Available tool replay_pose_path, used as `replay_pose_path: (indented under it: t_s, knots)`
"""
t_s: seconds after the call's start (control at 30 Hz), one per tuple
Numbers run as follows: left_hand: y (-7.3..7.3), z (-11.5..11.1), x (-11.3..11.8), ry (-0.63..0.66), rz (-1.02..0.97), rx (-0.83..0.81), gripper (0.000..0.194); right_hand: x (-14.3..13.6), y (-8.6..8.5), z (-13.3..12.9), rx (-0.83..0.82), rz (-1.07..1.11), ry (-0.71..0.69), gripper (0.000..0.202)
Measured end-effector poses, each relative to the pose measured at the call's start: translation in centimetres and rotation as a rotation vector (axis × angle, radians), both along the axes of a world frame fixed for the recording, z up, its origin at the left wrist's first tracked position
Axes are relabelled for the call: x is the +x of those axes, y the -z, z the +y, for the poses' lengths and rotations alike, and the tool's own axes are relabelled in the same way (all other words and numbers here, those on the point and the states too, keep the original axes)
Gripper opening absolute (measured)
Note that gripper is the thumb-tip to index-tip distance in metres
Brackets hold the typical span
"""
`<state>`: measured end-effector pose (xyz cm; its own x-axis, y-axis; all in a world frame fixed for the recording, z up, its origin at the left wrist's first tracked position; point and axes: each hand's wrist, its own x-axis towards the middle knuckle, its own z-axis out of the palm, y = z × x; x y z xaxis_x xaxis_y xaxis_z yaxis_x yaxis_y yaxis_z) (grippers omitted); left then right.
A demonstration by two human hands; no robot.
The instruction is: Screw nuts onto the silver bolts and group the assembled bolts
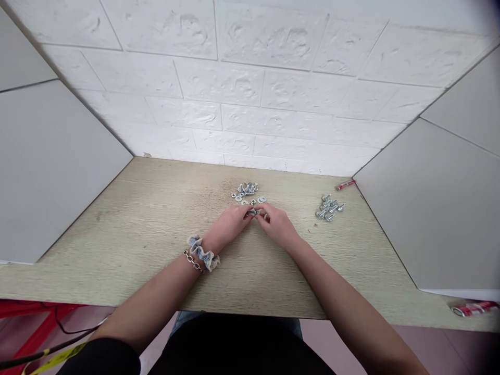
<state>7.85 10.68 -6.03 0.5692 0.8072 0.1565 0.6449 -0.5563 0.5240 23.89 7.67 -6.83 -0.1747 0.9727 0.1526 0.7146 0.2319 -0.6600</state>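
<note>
Both of my hands meet at the middle of the wooden table, with a small metal bolt between their fingertips. My left hand is closed on the bolt's left end. From the right, my right hand pinches the other end, where a small nut or washer seems to sit, too small to tell. Just beyond my fingers lie loose washers and nuts. Behind these is a cluster of bolts. Further right on the table is a pile of bolts with washers on them.
Grey panels flank the wooden table, and a white brick-patterned wall stands behind it. One red cylinder lies at the back right corner, another red can-like object at the front right edge.
</note>
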Motion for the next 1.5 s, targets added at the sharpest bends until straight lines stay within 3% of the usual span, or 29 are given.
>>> replay_pose_path:
  t_s: [0.6,0.77,0.9,1.0,1.1,1.27,1.4,1.5]
  knots:
    - [0.0,0.3,0.0,0.028,-0.001,-0.006,0.023,0.0,0.0,0.0,-0.008,-0.021,0.019,0.019]
    - [-0.2,0.1,0.1,-0.046,0.02,-0.03,0.026,0.1,-0.4,-0.3,-0.071,0.017,0.178,0.049]
    - [-0.3,0.0,0.0,-0.074,0.035,-0.021,0.026,0.0,-0.5,-0.3,0.009,0.069,0.146,0.029]
    - [-0.2,0.1,0.2,-0.069,0.027,0.01,0.025,-0.2,-0.1,0.0,0.083,0.058,0.047,0.025]
    - [0.0,0.3,0.6,-0.038,0.015,0.032,0.023,-0.1,0.3,0.4,0.115,0.035,0.04,0.02]
    - [0.3,0.6,1.0,-0.026,0.021,0.06,0.022,0.1,0.0,0.8,0.051,-0.009,0.089,0.02]
    - [0.5,0.7,1.0,-0.016,0.012,0.074,0.022,0.0,-0.6,0.5,-0.06,-0.08,0.184,0.041]
    - [0.6,0.6,1.0,-0.004,0.009,0.071,0.023,0.0,-0.7,0.4,-0.068,-0.035,0.196,0.033]
